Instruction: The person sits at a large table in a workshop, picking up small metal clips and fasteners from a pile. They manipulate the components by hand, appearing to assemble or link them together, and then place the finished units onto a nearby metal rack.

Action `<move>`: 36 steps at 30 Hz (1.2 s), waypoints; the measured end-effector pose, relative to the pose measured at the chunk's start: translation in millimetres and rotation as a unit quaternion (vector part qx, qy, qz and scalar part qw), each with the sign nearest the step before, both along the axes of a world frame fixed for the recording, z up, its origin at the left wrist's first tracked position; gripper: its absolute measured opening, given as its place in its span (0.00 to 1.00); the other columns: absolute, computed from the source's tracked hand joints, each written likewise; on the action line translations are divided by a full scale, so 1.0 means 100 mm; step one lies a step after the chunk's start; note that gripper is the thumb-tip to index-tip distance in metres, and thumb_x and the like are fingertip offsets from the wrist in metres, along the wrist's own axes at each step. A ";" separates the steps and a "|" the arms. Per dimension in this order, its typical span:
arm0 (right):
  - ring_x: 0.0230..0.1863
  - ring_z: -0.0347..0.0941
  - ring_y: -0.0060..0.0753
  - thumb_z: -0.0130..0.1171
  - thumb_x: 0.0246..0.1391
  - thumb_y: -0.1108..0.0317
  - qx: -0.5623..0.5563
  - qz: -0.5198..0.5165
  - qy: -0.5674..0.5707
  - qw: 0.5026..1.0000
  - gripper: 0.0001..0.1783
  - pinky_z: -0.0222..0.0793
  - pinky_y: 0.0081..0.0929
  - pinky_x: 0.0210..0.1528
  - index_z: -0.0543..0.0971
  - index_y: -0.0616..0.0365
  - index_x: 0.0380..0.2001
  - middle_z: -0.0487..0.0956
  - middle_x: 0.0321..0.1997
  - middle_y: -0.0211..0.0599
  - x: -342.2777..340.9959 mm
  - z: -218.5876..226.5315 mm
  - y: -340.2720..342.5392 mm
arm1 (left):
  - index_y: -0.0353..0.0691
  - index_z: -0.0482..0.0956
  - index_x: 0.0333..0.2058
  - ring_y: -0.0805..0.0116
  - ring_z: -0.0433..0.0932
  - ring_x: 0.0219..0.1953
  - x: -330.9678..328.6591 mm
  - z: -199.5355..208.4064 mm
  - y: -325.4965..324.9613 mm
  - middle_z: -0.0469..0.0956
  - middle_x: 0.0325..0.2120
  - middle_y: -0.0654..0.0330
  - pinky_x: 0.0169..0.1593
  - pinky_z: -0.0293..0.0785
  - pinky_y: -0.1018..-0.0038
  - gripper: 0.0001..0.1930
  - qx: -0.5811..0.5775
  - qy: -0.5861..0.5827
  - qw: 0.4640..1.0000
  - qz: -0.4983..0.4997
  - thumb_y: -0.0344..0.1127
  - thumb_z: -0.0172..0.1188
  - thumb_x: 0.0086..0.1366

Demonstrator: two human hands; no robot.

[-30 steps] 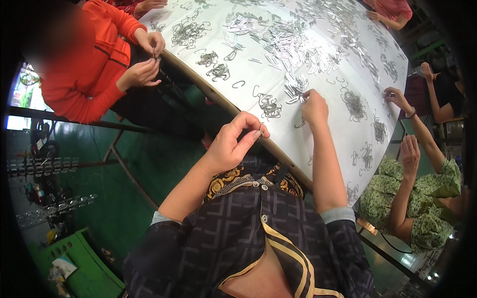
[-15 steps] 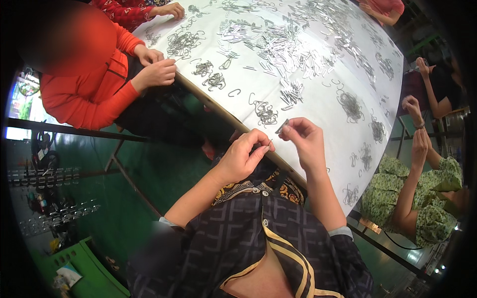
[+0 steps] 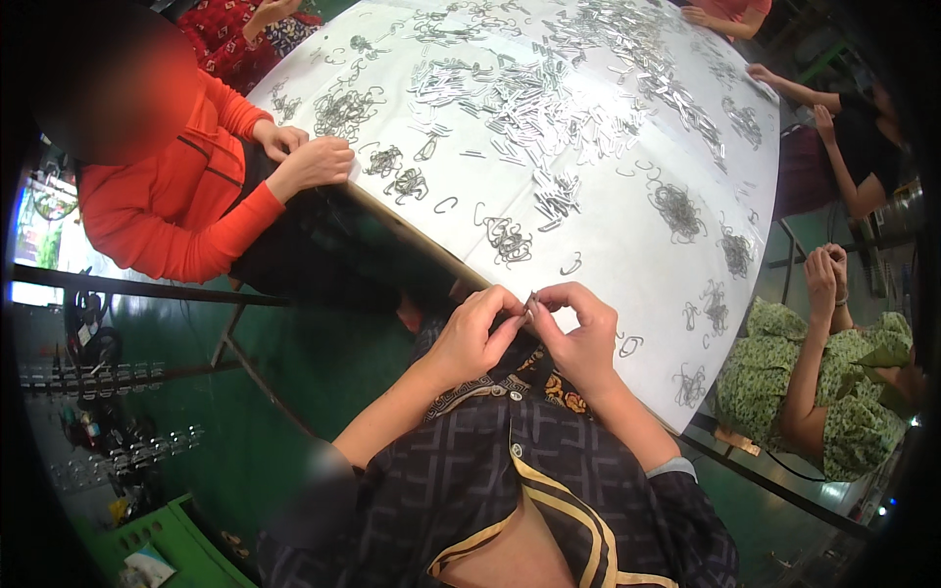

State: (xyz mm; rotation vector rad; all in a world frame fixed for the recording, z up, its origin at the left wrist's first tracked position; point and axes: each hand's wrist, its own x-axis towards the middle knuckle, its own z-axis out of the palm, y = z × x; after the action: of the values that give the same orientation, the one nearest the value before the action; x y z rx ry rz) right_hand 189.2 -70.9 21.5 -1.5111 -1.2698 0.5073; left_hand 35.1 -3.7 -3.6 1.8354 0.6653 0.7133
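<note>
My left hand (image 3: pixel 478 335) and my right hand (image 3: pixel 582 335) meet at their fingertips by the table's near edge, both pinched closed. A small grey metal strip (image 3: pixel 531 298) sticks up between the tips, in my right finger and thumb. What my left fingers pinch is mostly hidden; it is too small to name. Just beyond my hands, a few bent wire hooks (image 3: pixel 570 264) lie on the white tabletop (image 3: pixel 615 294). A small heap of wire hooks (image 3: pixel 508 239) is farther left, and short silvery strips (image 3: pixel 557 199) are piled beyond it.
Many more metal strips (image 3: pixel 549 108) spread over the table's middle, with hook heaps (image 3: pixel 676 211) around them. A person in a red-orange jacket (image 3: pixel 147 216) works at the left edge. Others sit along the right, one in a green patterned top (image 3: pixel 774 382).
My right hand has come down and left with the strip to meet my left fingertips. Wire hooks it covered now show on the table. The view has shifted slightly.
</note>
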 end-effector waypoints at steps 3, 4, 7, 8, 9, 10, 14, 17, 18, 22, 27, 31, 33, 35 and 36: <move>0.30 0.80 0.34 0.64 0.46 0.78 0.007 0.006 -0.023 1.000 0.06 0.74 0.26 0.33 0.80 0.63 0.30 0.81 0.29 0.41 0.01 -0.01 -0.09 | 0.34 0.75 0.36 0.59 0.78 0.34 -0.06 0.02 0.07 0.79 0.30 0.55 0.39 0.73 0.69 0.07 -0.028 0.016 0.998 -0.054 0.27 0.60 0.59; 0.30 0.80 0.34 0.64 0.46 0.78 0.010 0.007 -0.023 1.000 0.06 0.74 0.26 0.33 0.80 0.63 0.30 0.81 0.29 0.41 0.02 -0.02 -0.12 | 0.34 0.76 0.37 0.62 0.79 0.33 -0.07 0.07 0.13 0.80 0.30 0.55 0.39 0.73 0.70 0.07 -0.059 0.018 0.994 -0.088 0.27 0.61 0.59; 0.29 0.79 0.33 0.64 0.45 0.78 0.007 0.016 -0.005 1.000 0.06 0.73 0.24 0.31 0.80 0.63 0.30 0.80 0.28 0.40 0.02 -0.05 -0.20 | 0.34 0.78 0.38 0.72 0.79 0.30 -0.02 -0.01 0.26 0.81 0.30 0.57 0.37 0.74 0.75 0.08 -0.116 -0.024 0.990 -0.074 0.28 0.62 0.60; 0.28 0.79 0.32 0.64 0.45 0.78 0.000 0.017 0.000 1.000 0.06 0.73 0.24 0.31 0.80 0.63 0.30 0.80 0.28 0.39 0.02 -0.06 -0.23 | 0.34 0.79 0.38 0.72 0.79 0.29 0.04 -0.07 0.33 0.81 0.30 0.56 0.37 0.74 0.75 0.08 -0.110 0.021 0.993 -0.042 0.29 0.62 0.60; 0.28 0.78 0.32 0.64 0.45 0.78 -0.007 0.018 0.004 1.000 0.06 0.72 0.23 0.30 0.80 0.63 0.29 0.80 0.28 0.39 0.01 -0.06 -0.25 | 0.35 0.79 0.37 0.72 0.79 0.29 0.10 -0.10 0.39 0.81 0.30 0.56 0.36 0.73 0.75 0.07 -0.105 0.066 0.992 -0.010 0.30 0.62 0.61; 0.28 0.78 0.32 0.65 0.45 0.78 -0.005 0.020 0.003 1.000 0.06 0.72 0.23 0.30 0.80 0.63 0.29 0.80 0.28 0.39 0.00 -0.04 -0.26 | 0.35 0.80 0.36 0.68 0.80 0.29 0.21 -0.10 0.42 0.81 0.29 0.55 0.35 0.74 0.73 0.07 -0.043 0.081 0.996 0.007 0.31 0.63 0.59; 0.28 0.78 0.32 0.65 0.44 0.79 0.013 0.032 -0.007 0.999 0.06 0.72 0.24 0.30 0.79 0.62 0.29 0.80 0.29 0.38 -0.01 -0.03 -0.30 | 0.35 0.80 0.30 0.62 0.78 0.33 0.65 -0.47 0.47 0.79 0.28 0.57 0.36 0.74 0.68 0.06 0.200 0.082 0.976 -0.019 0.30 0.64 0.55; 0.28 0.77 0.34 0.65 0.44 0.79 0.017 0.036 0.007 0.999 0.06 0.72 0.25 0.30 0.79 0.62 0.28 0.80 0.28 0.38 -0.03 -0.07 -0.32 | 0.37 0.79 0.26 0.59 0.76 0.33 0.94 -0.60 0.42 0.75 0.27 0.58 0.36 0.75 0.65 0.04 0.337 0.110 0.934 -0.034 0.30 0.64 0.52; 0.28 0.77 0.35 0.65 0.44 0.79 0.015 0.035 0.015 0.999 0.06 0.72 0.25 0.30 0.79 0.62 0.28 0.80 0.28 0.39 -0.03 -0.08 -0.32 | 0.37 0.78 0.25 0.59 0.75 0.33 1.00 -0.61 0.40 0.75 0.27 0.58 0.36 0.75 0.65 0.04 0.366 0.150 0.917 -0.041 0.30 0.63 0.52; 0.28 0.78 0.36 0.65 0.43 0.79 0.025 0.041 0.016 0.999 0.06 0.72 0.27 0.31 0.79 0.62 0.28 0.81 0.28 0.39 0.00 -0.08 -0.33 | 0.37 0.77 0.23 0.60 0.75 0.31 1.10 -0.66 0.39 0.74 0.26 0.57 0.34 0.75 0.69 0.03 0.442 0.202 0.872 -0.064 0.28 0.57 0.47; 0.28 0.77 0.36 0.65 0.44 0.78 0.022 0.032 0.028 0.999 0.06 0.72 0.27 0.30 0.79 0.63 0.28 0.81 0.28 0.39 0.03 -0.13 -0.34 | 0.37 0.77 0.23 0.61 0.75 0.29 1.09 -0.59 0.42 0.73 0.25 0.57 0.31 0.75 0.70 0.03 0.484 0.226 0.843 -0.065 0.28 0.58 0.47; 0.28 0.77 0.36 0.65 0.44 0.78 0.024 0.041 0.023 0.999 0.06 0.72 0.27 0.30 0.79 0.62 0.28 0.81 0.28 0.39 0.03 -0.11 -0.33 | 0.36 0.76 0.24 0.61 0.75 0.30 1.10 -0.60 0.50 0.73 0.26 0.56 0.32 0.76 0.68 0.03 0.466 0.230 0.851 -0.077 0.28 0.57 0.48; 0.27 0.77 0.35 0.65 0.44 0.78 0.026 0.043 0.023 0.998 0.05 0.72 0.27 0.30 0.79 0.62 0.28 0.81 0.28 0.39 0.03 -0.12 -0.33 | 0.36 0.75 0.25 0.59 0.75 0.32 1.09 -0.62 0.54 0.72 0.27 0.55 0.35 0.76 0.66 0.03 0.434 0.212 0.871 -0.085 0.27 0.56 0.49; 0.27 0.77 0.35 0.65 0.44 0.78 0.018 0.041 0.027 0.999 0.05 0.72 0.26 0.30 0.79 0.63 0.28 0.81 0.28 0.39 0.03 -0.10 -0.33 | 0.35 0.73 0.27 0.56 0.75 0.35 1.05 -0.64 0.60 0.72 0.29 0.54 0.37 0.75 0.64 0.04 0.395 0.174 0.898 -0.086 0.26 0.55 0.51; 0.27 0.77 0.35 0.65 0.44 0.78 0.014 0.041 0.030 0.999 0.05 0.72 0.26 0.29 0.79 0.63 0.28 0.81 0.28 0.39 0.02 -0.10 -0.34 | 0.35 0.73 0.28 0.55 0.74 0.35 1.02 -0.63 0.64 0.72 0.29 0.54 0.38 0.75 0.64 0.04 0.382 0.178 0.903 -0.084 0.26 0.55 0.51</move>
State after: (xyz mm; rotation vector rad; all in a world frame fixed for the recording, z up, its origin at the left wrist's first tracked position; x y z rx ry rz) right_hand 191.5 -104.8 11.1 -1.4143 -1.2913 0.5818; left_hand 136.9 60.1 -67.1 2.7595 0.4690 0.5627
